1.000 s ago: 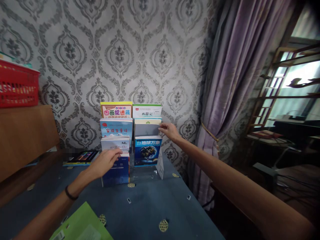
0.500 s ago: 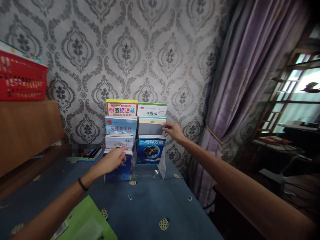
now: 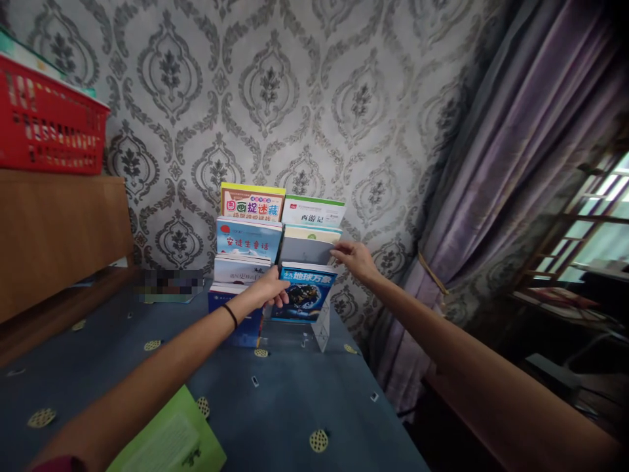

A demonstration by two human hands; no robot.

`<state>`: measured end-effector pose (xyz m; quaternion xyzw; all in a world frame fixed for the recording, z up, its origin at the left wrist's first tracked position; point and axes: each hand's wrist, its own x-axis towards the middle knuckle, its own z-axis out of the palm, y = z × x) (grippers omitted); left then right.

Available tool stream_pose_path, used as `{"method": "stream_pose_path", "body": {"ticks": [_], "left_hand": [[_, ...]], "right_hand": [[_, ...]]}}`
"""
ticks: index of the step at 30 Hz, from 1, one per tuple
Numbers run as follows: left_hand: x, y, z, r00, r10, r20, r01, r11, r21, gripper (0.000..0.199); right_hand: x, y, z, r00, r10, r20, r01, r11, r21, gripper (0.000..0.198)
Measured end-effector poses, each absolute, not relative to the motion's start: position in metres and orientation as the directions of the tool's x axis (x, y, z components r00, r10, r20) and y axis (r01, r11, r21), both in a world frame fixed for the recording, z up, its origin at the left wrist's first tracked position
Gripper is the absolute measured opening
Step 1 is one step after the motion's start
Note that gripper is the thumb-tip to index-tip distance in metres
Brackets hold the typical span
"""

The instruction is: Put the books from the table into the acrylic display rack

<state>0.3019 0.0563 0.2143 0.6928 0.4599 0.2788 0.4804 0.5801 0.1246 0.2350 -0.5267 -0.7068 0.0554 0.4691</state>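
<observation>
A clear tiered book stand (image 3: pixel 322 328) stands on the blue-clothed table (image 3: pixel 295 406) against the wall, with two columns of books. My left hand (image 3: pixel 269 290) reaches to the middle of the stand; its fingers curl on the left edge of the blue globe-cover book (image 3: pixel 309 295) in the front right slot. My right hand (image 3: pixel 356 259) pinches the top right corner of the grey book (image 3: pixel 304 251) one tier above it. Behind that sits a white book (image 3: pixel 313 213). The left column holds a yellow-topped book (image 3: pixel 252 203), a light blue book (image 3: pixel 248 239) and a dark blue book (image 3: pixel 219 305).
A green booklet (image 3: pixel 171 446) lies at the near table edge by my left arm. A wooden cabinet (image 3: pixel 59 229) with a red basket (image 3: pixel 49 131) on top stands at the left. A purple curtain (image 3: pixel 491 164) hangs to the right, beyond the table's edge.
My left hand has moved right, from the lower books of the left column to the left edge of the globe-cover book. My right hand stays on the grey book's corner. The view shifted left.
</observation>
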Motion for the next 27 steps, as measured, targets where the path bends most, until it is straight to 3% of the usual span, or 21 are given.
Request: {"method": "stream_pose_path", "body": {"ticks": [13,27], "left_hand": [[0.3105,0.0506,0.2216,0.402,0.908,-0.116,0.273,0.002,0.962,0.025],[0.3113,0.0529,0.2168,0.417,0.905,-0.085,0.227,-0.013,0.974,0.033]], "right_hand": [[0.5812,0.1264,0.231,0.044,0.791,0.611,0.627,0.454,-0.633,0.024],[0.5748,0.1181,0.2364,0.054,0.795,0.604,0.548,0.482,-0.684,0.025]]}}
